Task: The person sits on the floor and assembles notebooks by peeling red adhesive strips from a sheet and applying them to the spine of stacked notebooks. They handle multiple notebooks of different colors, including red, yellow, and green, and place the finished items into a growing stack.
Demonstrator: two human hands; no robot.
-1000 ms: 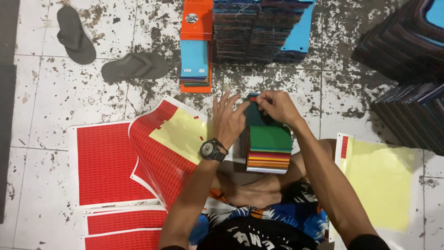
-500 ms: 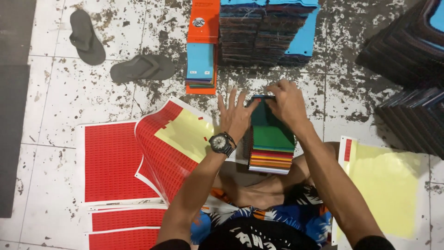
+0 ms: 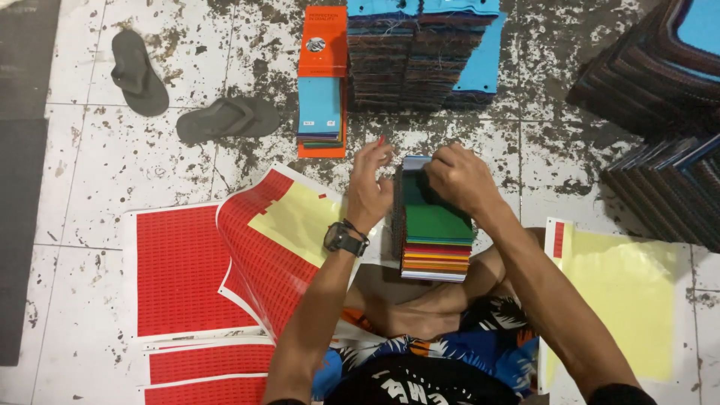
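Observation:
A stack of coloured fabric swatches, green on top, rests on my leg in the middle of the head view. My right hand presses down on the stack's far end, fingers curled over the top swatch. My left hand, with a black wristwatch on its wrist, stands against the stack's left side, fingers raised and apart. A small red sticker shows at a left fingertip.
Red sticker sheets and a curled sheet with yellow backing lie at left. A yellow backing sheet lies at right. Ahead are an orange and blue swatch book, tall swatch piles, more piles at right, two dark sandals.
The view has shifted slightly. My right hand has settled flatter on the stack's far end, and my left hand has drawn a little away from the top, fingers lifted.

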